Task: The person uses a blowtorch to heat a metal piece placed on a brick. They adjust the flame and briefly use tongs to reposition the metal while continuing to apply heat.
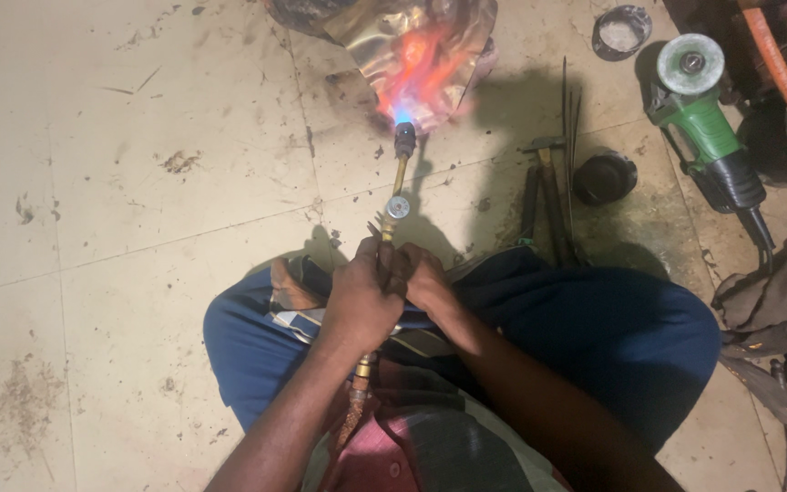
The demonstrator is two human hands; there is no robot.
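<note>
The gas torch (397,187) we grip with our left hand (360,299) and right hand (423,278), both clenched on it, flames a brass sheet (412,46) on the floor (138,164).

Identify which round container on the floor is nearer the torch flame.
The dark bowl beside the hand tools; the shallow grey tin lies farther off, at the frame's top edge.

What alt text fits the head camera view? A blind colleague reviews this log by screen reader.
Seen from above, a seated person's left hand and right hand grip a brass torch whose blue-orange flame plays on a shiny bent metal sheet on the tiled floor. A green angle grinder, a black bowl and hand tools lie to the right.
</note>
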